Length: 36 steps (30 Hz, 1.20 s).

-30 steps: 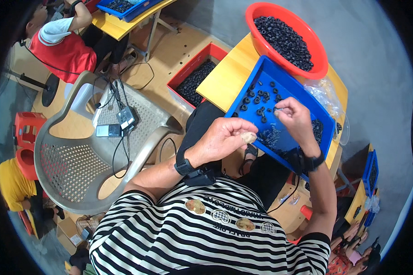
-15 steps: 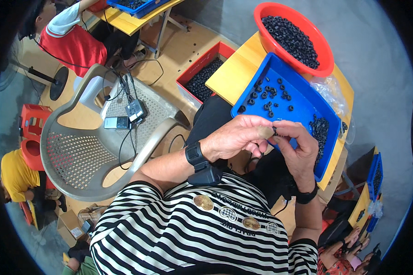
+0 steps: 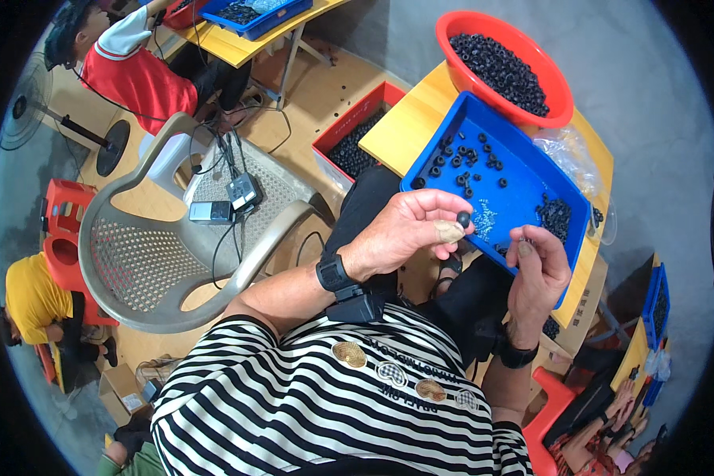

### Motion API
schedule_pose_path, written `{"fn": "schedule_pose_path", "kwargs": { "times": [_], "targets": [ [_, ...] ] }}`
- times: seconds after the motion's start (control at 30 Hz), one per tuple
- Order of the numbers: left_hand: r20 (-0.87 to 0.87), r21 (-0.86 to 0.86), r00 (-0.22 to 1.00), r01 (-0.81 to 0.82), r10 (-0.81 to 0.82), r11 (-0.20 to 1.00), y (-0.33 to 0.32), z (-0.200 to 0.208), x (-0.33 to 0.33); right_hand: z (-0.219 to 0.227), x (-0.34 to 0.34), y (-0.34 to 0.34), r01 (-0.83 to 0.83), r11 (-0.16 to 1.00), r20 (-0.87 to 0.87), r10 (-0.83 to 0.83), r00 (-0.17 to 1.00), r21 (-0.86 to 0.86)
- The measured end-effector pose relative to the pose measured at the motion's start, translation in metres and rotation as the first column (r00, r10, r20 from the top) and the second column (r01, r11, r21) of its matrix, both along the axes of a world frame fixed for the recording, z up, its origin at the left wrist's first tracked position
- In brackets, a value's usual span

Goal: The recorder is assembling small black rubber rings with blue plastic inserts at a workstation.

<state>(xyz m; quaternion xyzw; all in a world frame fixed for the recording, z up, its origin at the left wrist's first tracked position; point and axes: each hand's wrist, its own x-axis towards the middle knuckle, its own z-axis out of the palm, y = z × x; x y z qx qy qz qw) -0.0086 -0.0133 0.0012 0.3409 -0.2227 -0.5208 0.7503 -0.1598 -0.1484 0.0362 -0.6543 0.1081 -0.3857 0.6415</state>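
My left hand (image 3: 408,234) pinches a small round black part (image 3: 463,218) between thumb and fingertips, with a tan wrapping on the thumb. To its right, my right hand (image 3: 541,274) hovers over the near edge of a blue tray (image 3: 523,190). Its thumb and fingers are pressed together; whatever is between them is too small to make out. Loose black ring-shaped parts (image 3: 470,159) are scattered over the tray's far left area. A pile of smaller black pieces (image 3: 554,216) lies at its right side, and tiny pale bits (image 3: 488,218) are near the middle.
Behind the tray, a red basin (image 3: 562,105) full of black parts stands on the yellow table (image 3: 397,135), beside a clear plastic bag (image 3: 571,155). A red box (image 3: 353,119) of black parts is on the floor. At left, a grey chair (image 3: 147,246) carries cables and a black adapter (image 3: 244,190). Other people sit nearby.
My hands have come apart: the right one moved right and slightly down, while the left keeps the black part, now plainly visible at its fingertips.
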Motion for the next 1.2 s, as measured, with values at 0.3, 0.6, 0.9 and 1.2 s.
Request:
{"fn": "schedule_pose_path", "kwargs": {
  "times": [0.3, 0.6, 0.9, 1.2],
  "targets": [
    [0.12, -0.014, 0.992, -0.025, 0.026, 1.0, 0.006, 0.002, -0.016, -0.003, -0.011, 0.015, 0.069, 0.917, -0.263, -0.184, 0.947, -0.393],
    [0.187, -0.029, 0.982, 0.011, -0.006, 1.0, 0.005, 0.004, -0.024, -0.006, -0.004, 0.03, 0.013, 0.886, -0.189, -0.113, 0.975, -0.463],
    [0.202, -0.026, 0.979, 0.016, -0.01, 1.0, 0.011, 0.003, -0.029, -0.017, -0.01, 0.034, 0.031, 0.916, -0.21, -0.125, 0.97, -0.4],
    [0.151, 0.025, 0.988, 0.03, -0.034, 0.999, 0.011, 0.002, -0.03, -0.023, -0.014, 0.035, -0.009, 0.995, -0.228, -0.015, 0.973, -0.104]
  ]
}}
